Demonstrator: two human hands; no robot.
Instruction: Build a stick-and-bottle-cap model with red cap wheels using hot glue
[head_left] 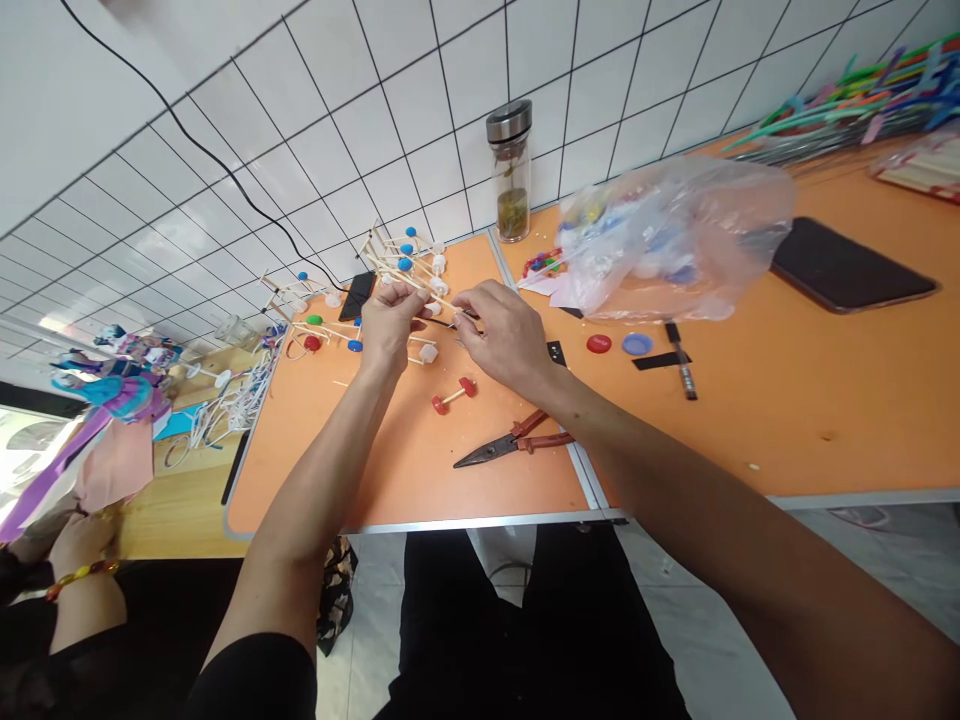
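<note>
My left hand (391,322) pinches one end of a thin wooden stick (441,299) above the orange table. Close to the stick's other end, my right hand (504,332) is closed, its fingertips on the stick. Just behind my hands stand small stick frames with blue bottle caps (406,249) and white caps for wheels. Another such piece, with a red cap (312,343) and a green cap (313,320), lies left of my left hand. Below my hands rests a stick with red caps (454,396) at both ends. Pliers (495,450) with red handles lie beneath my right forearm.
A glass tea bottle (513,175) stands by the tiled wall. To the right lie a clear plastic bag (675,235) of caps, a phone (851,265), a loose red cap (598,344), a blue cap (637,344) and a marker (684,370). A co-worker's hand (82,545) holds ribbon at far left.
</note>
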